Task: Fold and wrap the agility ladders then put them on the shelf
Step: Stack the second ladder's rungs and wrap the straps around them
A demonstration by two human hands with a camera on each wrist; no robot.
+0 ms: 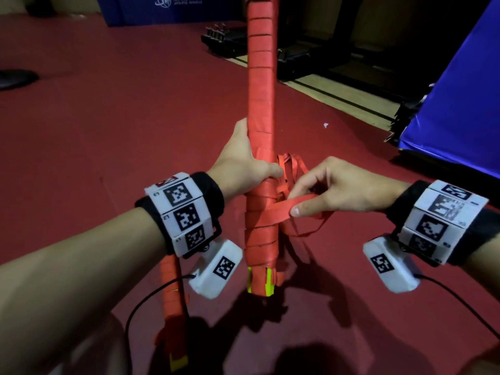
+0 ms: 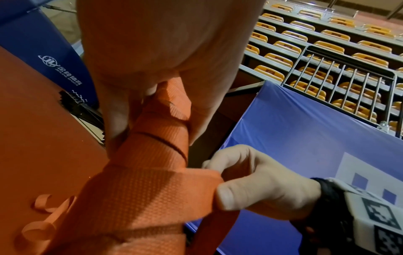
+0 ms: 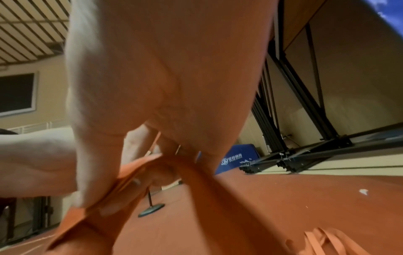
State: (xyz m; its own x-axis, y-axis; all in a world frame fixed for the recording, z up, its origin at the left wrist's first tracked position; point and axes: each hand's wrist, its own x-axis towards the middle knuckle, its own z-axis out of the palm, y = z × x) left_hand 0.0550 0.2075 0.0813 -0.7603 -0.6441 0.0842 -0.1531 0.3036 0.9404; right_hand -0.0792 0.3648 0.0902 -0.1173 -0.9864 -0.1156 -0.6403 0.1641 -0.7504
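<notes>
A folded agility ladder (image 1: 261, 85), a long bundle of yellow rungs wound in orange-red strap, is held out in front of me above the red floor. My left hand (image 1: 247, 163) grips the bundle around its middle; its palm (image 2: 165, 44) fills the left wrist view above the wrapped bundle (image 2: 157, 143). My right hand (image 1: 332, 185) pinches a flat loop of the strap (image 1: 281, 209) beside the bundle. The left wrist view shows that hand (image 2: 257, 182) pinching the strap (image 2: 152, 193) between thumb and fingers. Loose strap loops (image 1: 293, 163) hang to the right. A second wrapped ladder (image 1: 173, 290) lies below my left forearm.
Red floor mat (image 1: 113, 117) spreads all around. A blue padded mat (image 1: 460, 104) stands at the right and a blue banner (image 1: 173, 6) at the far end. Black folded frames (image 1: 224, 41) lie at the mat's far edge. Rows of yellow stadium seats (image 2: 327, 44) rise beyond.
</notes>
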